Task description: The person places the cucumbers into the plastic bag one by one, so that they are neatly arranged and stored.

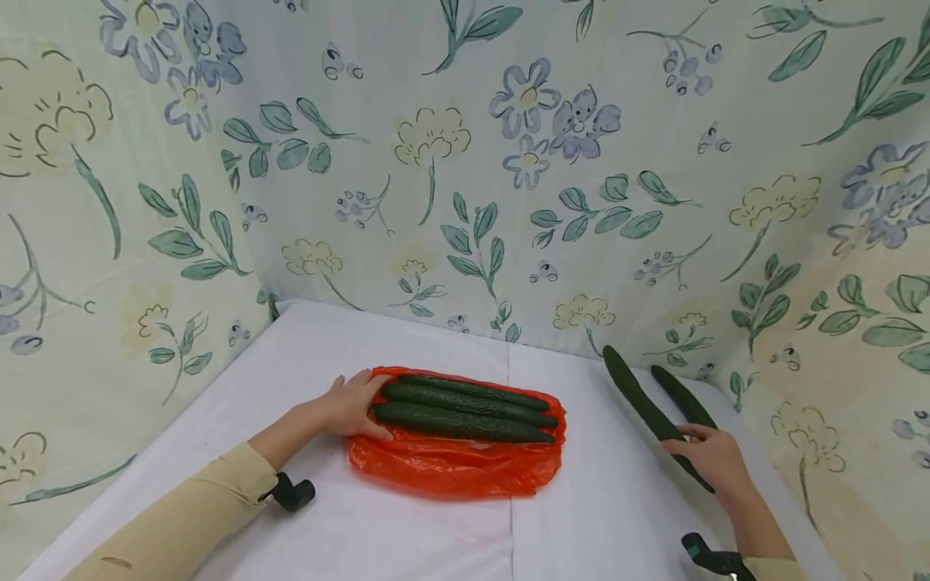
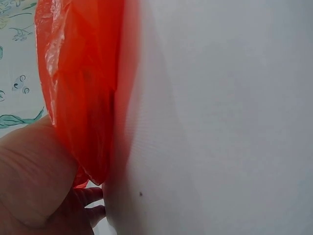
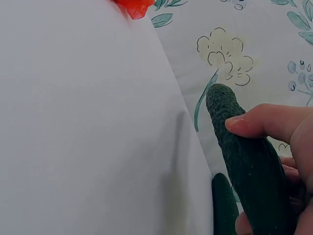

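Three dark green cucumbers [image 1: 465, 421] lie side by side on a red plastic bag [image 1: 454, 468]. At their left end, my left hand [image 1: 356, 407] grips the bag's edge, thumb toward the front and fingers toward the back. The left wrist view shows that hand [image 2: 36, 178] against the crinkled red plastic [image 2: 80, 93], its fingers partly hidden. To the right, my right hand [image 1: 708, 460] holds another cucumber [image 1: 639, 395] near its closer end. Its thumb [image 3: 244, 123] presses on the bumpy skin. One more cucumber [image 1: 683, 395] lies just beyond, close to the right edge.
A white cloth [image 1: 436, 532] covers the table, with a seam running down its middle. Floral curtains [image 1: 479, 186] hang behind the table and along both sides. Black wrist-worn devices [image 1: 293, 494] sit on both forearms.
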The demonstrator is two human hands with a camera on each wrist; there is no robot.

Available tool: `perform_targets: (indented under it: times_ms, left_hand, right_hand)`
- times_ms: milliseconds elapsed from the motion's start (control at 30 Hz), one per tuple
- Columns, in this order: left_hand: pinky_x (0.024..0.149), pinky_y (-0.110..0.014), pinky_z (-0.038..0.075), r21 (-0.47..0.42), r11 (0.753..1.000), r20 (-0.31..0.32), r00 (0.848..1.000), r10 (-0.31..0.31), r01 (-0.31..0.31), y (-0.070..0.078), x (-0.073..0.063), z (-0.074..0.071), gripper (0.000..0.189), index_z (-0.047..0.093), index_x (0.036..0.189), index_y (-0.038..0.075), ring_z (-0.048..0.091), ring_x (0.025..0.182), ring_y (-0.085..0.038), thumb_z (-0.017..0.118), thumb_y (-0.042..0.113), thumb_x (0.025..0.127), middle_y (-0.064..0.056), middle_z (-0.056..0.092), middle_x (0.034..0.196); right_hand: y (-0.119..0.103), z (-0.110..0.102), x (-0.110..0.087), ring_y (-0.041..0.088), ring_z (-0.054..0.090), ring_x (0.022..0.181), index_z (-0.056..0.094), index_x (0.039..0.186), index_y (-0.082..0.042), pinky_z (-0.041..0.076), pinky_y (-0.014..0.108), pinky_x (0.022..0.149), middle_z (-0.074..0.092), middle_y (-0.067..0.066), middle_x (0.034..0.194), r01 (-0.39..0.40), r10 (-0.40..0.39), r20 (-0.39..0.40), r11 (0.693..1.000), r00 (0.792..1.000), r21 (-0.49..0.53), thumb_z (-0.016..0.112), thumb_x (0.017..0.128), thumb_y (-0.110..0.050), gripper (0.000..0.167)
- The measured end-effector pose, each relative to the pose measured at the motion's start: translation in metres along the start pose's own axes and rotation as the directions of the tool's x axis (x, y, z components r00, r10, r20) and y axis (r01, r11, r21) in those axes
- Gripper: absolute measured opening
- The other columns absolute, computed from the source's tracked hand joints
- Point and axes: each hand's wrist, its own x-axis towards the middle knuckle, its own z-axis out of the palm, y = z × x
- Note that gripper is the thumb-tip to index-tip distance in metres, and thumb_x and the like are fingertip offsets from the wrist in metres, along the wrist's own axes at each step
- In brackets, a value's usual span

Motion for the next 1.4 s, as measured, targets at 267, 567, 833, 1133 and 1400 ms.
perform_targets:
  times_ms: [267,567,833,1133,1400]
  left_hand:
    - [0.117,-0.074,0.008,-0.018,1.0,0.002,1.0,-0.012,0.012,0.002,-0.002,-0.001,0.107,0.036,0.154,0.014,0.027,0.148,-0.041,0.085,0.058,0.07,-0.018,0.035,0.157]
    - [0.116,-0.074,0.008,-0.012,1.0,-0.004,1.0,-0.012,0.012,0.001,-0.003,-0.001,0.107,0.036,0.154,0.014,0.029,0.147,-0.04,0.085,0.059,0.069,-0.018,0.036,0.156]
    - [0.117,-0.073,0.008,-0.015,1.0,-0.005,1.0,-0.016,0.016,-0.002,-0.001,0.0,0.109,0.036,0.154,0.015,0.029,0.147,-0.039,0.084,0.061,0.069,-0.017,0.035,0.156]
    - [0.118,-0.072,0.008,-0.005,1.0,-0.003,1.0,-0.014,0.014,-0.003,0.0,0.002,0.107,0.036,0.154,0.016,0.029,0.148,-0.038,0.084,0.062,0.069,-0.015,0.036,0.156]
    - [0.118,-0.072,0.009,0.007,1.0,-0.009,1.0,-0.012,0.012,-0.001,0.001,0.002,0.106,0.037,0.153,0.017,0.035,0.144,-0.035,0.084,0.061,0.07,-0.014,0.039,0.153]
  right_hand:
    - [-0.02,0.002,-0.009,0.039,0.041,0.111,0.051,0.14,0.006,0.045,0.055,0.09,0.049,0.025,0.119,0.115,-0.115,0.009,0.993,0.993,-0.039,0.082,0.082,-0.039,0.08]
    - [-0.046,0.006,-0.019,0.043,0.041,0.119,0.051,0.141,0.005,0.042,0.063,0.099,0.045,0.03,0.135,0.181,-0.178,0.069,0.983,0.982,-0.035,0.082,0.082,-0.04,0.081]
    - [-0.072,0.014,-0.027,0.033,0.051,0.101,0.059,0.133,0.003,0.046,0.046,0.078,0.059,0.018,0.1,0.282,-0.276,0.114,0.958,0.954,-0.044,0.083,0.083,-0.038,0.069]
    - [-0.093,0.032,-0.027,0.031,0.061,0.103,0.063,0.129,-0.001,0.054,0.056,0.092,0.066,0.022,0.123,0.343,-0.329,0.178,0.938,0.927,-0.054,0.084,0.08,-0.039,0.065]
    - [-0.114,0.046,-0.03,0.031,0.062,0.103,0.068,0.123,-0.006,0.055,0.052,0.09,0.07,0.017,0.12,0.397,-0.376,0.254,0.917,0.891,-0.034,0.084,0.081,-0.028,0.05]
